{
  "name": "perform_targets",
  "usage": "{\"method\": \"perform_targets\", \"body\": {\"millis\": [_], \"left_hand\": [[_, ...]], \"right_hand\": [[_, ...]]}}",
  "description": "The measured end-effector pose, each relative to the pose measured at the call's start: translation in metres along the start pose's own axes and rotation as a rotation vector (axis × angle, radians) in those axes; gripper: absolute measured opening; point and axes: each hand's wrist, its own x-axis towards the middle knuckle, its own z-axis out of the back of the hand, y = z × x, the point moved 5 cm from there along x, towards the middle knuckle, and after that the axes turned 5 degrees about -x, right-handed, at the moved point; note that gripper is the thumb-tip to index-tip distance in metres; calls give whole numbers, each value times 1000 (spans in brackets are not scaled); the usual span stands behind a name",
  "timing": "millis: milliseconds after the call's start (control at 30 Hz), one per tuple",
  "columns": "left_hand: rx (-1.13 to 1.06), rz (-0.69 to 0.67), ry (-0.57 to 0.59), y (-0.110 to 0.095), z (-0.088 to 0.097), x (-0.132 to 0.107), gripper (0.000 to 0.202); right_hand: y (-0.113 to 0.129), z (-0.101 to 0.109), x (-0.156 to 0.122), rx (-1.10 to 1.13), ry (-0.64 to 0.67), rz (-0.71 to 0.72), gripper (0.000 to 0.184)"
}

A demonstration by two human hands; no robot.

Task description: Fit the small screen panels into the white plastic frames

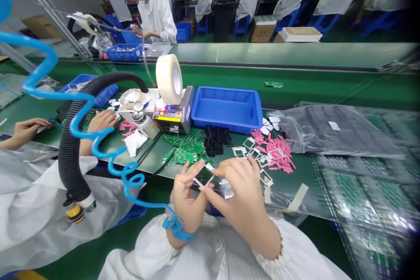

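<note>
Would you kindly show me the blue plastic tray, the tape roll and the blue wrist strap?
Blue plastic tray (226, 111): head view, inner floor.
Tape roll (163, 76): head view, outer wrap.
Blue wrist strap (175, 229): head view, band on the left wrist.

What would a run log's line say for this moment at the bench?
left hand: holds metal frame | right hand: pinches same frame | nearby: green circuit boards, pink strips

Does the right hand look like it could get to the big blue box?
Probably yes. The right hand is pinching a small metal frame with the left hand, but the blue plastic tray sits just ahead, and only low, flat black parts and metal frames lie between.
</note>
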Motion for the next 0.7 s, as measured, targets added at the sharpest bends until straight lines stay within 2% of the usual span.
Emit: {"method": "perform_targets", "body": {"millis": [67, 100, 200, 267, 333, 400, 500, 600, 700], "left_hand": [[19, -52, -28, -1, -1, 3, 35], [7, -21, -33, 0, -3, 5, 34], [-180, 253, 38, 14, -9, 9, 29], [-342, 411, 121, 20, -10, 10, 30], [-458, 539, 199, 25, -7, 9, 31], [-510, 646, 241, 29, 1, 6, 30], [-519, 717, 269, 34, 9, 2, 32], [-515, 715, 318, 36, 8, -1, 40], [-513, 715, 366, 35, 3, -2, 39]], "right_hand": [[-3, -6, 0, 22, 96, -51, 23], [-5, -9, -1, 34, 142, -78, 24], [-17, -8, -5, 62, 221, -121, 28], [-36, -1, -9, 43, 246, -147, 26], [-70, 8, -10, -27, 281, -231, 17], [-114, 18, -6, -118, 295, -349, 14], [-179, 23, 10, -241, 263, -490, 14], [-226, 12, 31, -355, 263, -584, 18], [-251, -3, 46, -422, 286, -641, 27]]}}
